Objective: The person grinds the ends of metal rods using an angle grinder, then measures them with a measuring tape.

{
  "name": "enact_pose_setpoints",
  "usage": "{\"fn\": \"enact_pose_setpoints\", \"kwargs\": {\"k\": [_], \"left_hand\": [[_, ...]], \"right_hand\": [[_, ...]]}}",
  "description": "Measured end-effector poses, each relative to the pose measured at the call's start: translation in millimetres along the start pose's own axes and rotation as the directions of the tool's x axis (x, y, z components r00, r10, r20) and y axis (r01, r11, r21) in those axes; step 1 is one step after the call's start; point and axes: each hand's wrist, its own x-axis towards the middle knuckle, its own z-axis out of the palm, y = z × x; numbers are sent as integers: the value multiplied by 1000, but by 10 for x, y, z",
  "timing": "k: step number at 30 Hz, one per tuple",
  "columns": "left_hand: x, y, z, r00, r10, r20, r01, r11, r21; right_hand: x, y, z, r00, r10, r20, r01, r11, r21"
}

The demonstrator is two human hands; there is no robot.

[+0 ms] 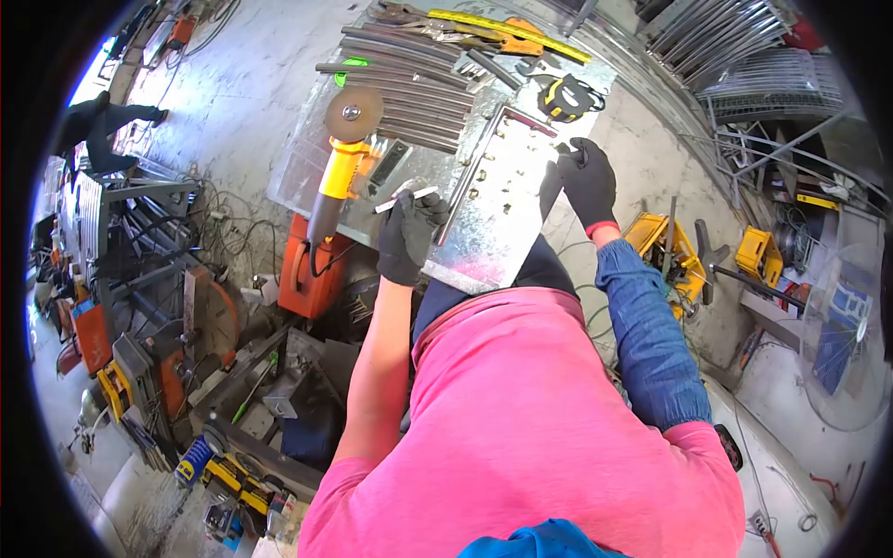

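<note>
My left hand (404,244), in a black glove, is closed around a thin white stick like a marker pen (387,206), beside the left edge of the shiny metal worktop (484,251). Over the worktop's right edge, my right hand (590,186), also gloved, has its fingers curled together; whether they hold something small is hidden. Several small metal pieces (507,208) lie scattered on the bright surface between my hands, next to a long metal bar (468,182). A yellow angle grinder (342,169) with a brown disc lies left of my left hand.
Dark metal rods (409,98) lie in a bundle at the back, near a tape measure (567,99) and a yellow ruler (512,33). An orange case (307,270) stands at the left. Yellow crates (758,256) and a fan (842,321) are on the right. A person's legs (107,130) show far left.
</note>
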Motion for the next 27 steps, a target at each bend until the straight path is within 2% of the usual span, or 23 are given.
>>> {"fn": "enact_pose_setpoints", "kwargs": {"k": [5,7,8,12,17,20,21,24,25,27], "left_hand": [[0,17,168,998,38,-50,-32,994,104],[-8,-1,134,995,13,-94,-8,999,49],[13,-16,44,1000,18,-17,-17,998,60],[6,-55,26,998,43,-46,-38,993,109],[49,-56,34,998,62,-21,-60,995,84],[3,-44,105,998,37,-41,-34,998,56],[-23,-26,136,997,48,-52,-46,998,51],[-42,-16,167,998,59,-18,-57,995,76],[-39,-35,114,998,60,-21,-59,996,74],[-13,-42,15,998,55,15,-56,992,112]], "right_hand": [[214,-172,41,994,61,91,-62,998,3],[259,-283,88,993,68,100,-59,994,-88],[287,-333,85,989,79,129,-58,985,-160],[387,-308,227,994,63,85,-38,961,-275],[355,-335,246,998,37,49,-23,966,-257],[308,-275,321,998,8,-67,-22,976,-218],[302,-234,340,999,-2,-54,-10,976,-218],[276,-205,287,971,-167,-173,132,971,-197],[285,-231,229,971,-169,-169,134,971,-199],[338,-301,113,973,-210,-99,201,976,-88]]}}
